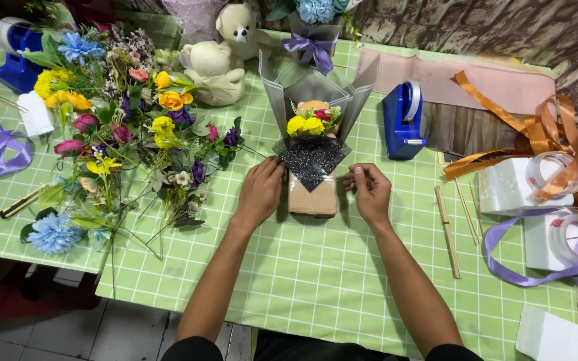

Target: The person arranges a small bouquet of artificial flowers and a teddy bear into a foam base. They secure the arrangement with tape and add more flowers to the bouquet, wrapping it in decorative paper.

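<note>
At table centre lies the small bouquet (314, 154). The left hand (260, 192), at its eight o'clock, presses flat on the dark glitter wrap (311, 162). The right hand (368, 189), at four o'clock, pinches something too small to identify. Keeping the wrap taut while fastening seems wise.

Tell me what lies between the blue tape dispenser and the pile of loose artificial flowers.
In the head view, the small wrapped bouquet stands between the blue tape dispenser and the loose flowers, with the left hand touching it.
</note>
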